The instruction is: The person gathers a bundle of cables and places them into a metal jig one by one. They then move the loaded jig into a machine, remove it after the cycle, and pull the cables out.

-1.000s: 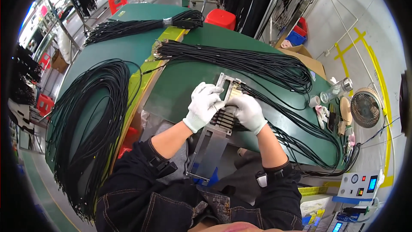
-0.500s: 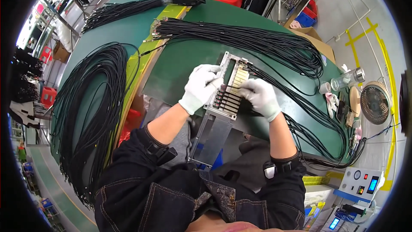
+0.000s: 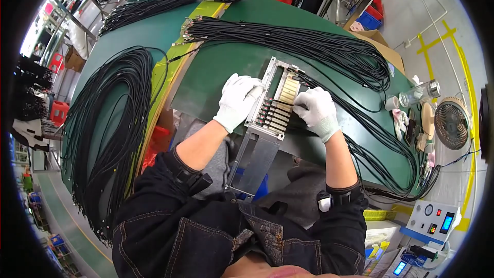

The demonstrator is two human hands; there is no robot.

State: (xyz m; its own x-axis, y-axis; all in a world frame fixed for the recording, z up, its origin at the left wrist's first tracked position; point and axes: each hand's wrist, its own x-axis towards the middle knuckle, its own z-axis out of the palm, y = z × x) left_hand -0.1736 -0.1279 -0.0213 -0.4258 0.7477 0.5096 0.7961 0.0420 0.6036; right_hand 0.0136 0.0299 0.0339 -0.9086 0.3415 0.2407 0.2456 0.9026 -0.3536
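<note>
A metal fixture [image 3: 267,86] with a row of pale slots [image 3: 288,90] lies tilted at the table's near edge. Several black cables are seated in its lower slots, their small connector ends [image 3: 263,111] lined up on the left. In a white glove, my left hand [image 3: 237,101] has its fingers bent together against the fixture's left edge; its fingertips are partly hidden. My right hand [image 3: 317,111], gloved too, pinches a black cable [image 3: 282,104] on the fixture's right side. More black cables [image 3: 339,104] run from the upper slots off to the right.
Bundles of black cables lie at the left [image 3: 110,87], far back [image 3: 170,4] and across the green table [image 3: 288,41]. A glass jar [image 3: 419,93] and a small fan [image 3: 452,123] stand at the right, above an instrument box with a lit screen [image 3: 431,221].
My left hand has drawn back left from the cable's connector end to the fixture's edge. My right hand has shifted slightly right and its fingers are more curled.
</note>
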